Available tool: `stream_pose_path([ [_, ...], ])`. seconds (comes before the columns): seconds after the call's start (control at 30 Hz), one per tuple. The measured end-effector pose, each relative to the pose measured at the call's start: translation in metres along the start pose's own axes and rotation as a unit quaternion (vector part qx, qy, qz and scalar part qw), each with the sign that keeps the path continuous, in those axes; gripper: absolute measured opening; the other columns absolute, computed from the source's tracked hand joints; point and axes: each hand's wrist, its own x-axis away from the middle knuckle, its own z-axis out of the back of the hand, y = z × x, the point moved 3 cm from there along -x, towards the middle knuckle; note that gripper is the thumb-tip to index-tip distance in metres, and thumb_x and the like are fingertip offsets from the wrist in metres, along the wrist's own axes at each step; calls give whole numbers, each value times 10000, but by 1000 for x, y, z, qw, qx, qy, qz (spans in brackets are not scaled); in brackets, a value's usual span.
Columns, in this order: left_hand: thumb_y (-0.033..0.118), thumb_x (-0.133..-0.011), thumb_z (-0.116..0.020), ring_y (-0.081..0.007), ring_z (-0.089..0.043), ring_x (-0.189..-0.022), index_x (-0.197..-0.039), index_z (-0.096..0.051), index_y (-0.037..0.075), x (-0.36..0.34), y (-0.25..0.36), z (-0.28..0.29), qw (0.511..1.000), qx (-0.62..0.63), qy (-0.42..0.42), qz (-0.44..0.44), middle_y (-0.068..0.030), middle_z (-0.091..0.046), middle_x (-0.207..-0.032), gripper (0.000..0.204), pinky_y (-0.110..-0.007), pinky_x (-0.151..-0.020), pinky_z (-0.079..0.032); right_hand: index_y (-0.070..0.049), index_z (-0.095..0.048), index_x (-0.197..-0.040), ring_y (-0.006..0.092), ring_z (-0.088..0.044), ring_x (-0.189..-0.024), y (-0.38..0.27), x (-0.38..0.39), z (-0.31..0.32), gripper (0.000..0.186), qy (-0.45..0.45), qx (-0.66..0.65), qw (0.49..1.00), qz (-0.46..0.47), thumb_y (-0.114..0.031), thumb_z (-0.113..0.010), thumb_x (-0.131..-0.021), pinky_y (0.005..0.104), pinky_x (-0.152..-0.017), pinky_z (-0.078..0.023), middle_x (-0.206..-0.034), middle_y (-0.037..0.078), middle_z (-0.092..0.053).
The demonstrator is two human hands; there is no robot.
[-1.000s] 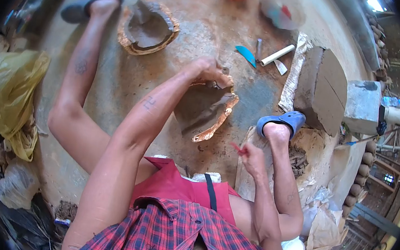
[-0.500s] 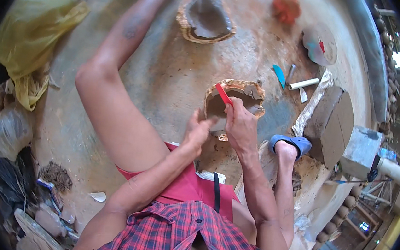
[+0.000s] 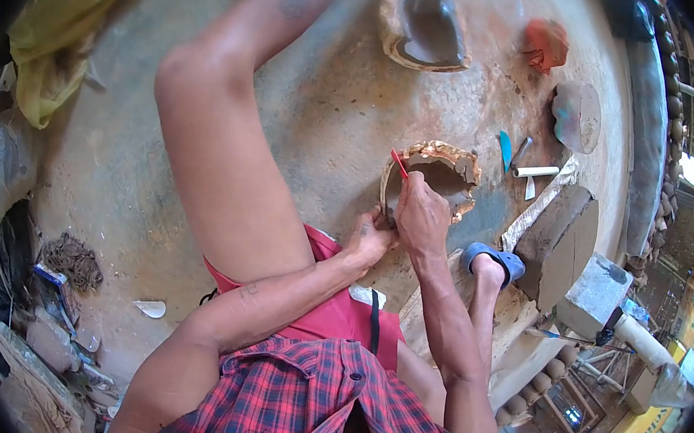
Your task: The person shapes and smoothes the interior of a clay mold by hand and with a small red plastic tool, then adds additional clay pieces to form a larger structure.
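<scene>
On the floor between my legs lies a rough, tan-rimmed mould [image 3: 475,175] lined with grey-brown clay. My right hand [image 3: 422,213] pinches a thin red scraper [image 3: 400,164] and holds it tilted over the left part of that rim. At the mould's near edge is my left hand [image 3: 370,241], its fingers curled against the rim; what lies under the fingertips is hidden. Farther off sits a second clay-lined mould [image 3: 392,30] of similar shape.
Right of the mould lie a teal blade-like piece [image 3: 505,152], a dark stick [image 3: 522,152] and a white tube [image 3: 537,172]. A large clay block [image 3: 557,245] stands by my blue clog [image 3: 508,264]. A red crumpled bag [image 3: 545,45] and yellow plastic [image 3: 50,46] lie farther out.
My left hand has gone from hovering beside the mould to its near rim. The red scraper has shifted to the rim's left side, now more edge-on. The whole view has turned somewhat.
</scene>
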Motion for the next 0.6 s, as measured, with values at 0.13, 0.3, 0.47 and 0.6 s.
stream_pose_path([
  [0.13,-22,-954,-630,-106,-608,-768,-1324,-537,40,4,1,-4,997,52,36,-43,-19,-666,-959,387,-288,-620,-472,-15,-592,-965,471,-702,-766,0,-9,-4,167,-109,66,992,-6,-179,-589,-999,570,-666,-543,-812,254,-697],
  [0.3,22,-993,-632,-128,-636,-805,-1518,-396,44,7,9,-5,899,428,5,93,-43,-691,-999,576,-275,-641,-490,9,-689,-946,487,-720,-842,-12,-17,9,206,-216,122,969,4,-171,-676,-846,564,-744,-580,-846,287,-715],
  [0.47,40,-990,-680,-161,-665,-839,-1659,-258,38,17,17,-8,936,344,61,37,-68,-715,-1040,791,-283,-695,-542,25,-788,-885,459,-744,-928,-14,-25,17,234,-382,146,912,-12,-140,-707,-741,529,-854,-610,-936,309,-742],
  [0.6,43,-960,-724,-198,-675,-962,-1653,-291,7,18,9,-3,965,246,9,94,-113,-706,-1177,818,-336,-812,-571,20,-795,-903,435,-750,-935,-4,-23,24,240,-447,162,879,-48,-140,-704,-750,514,-859,-614,-934,300,-747],
])
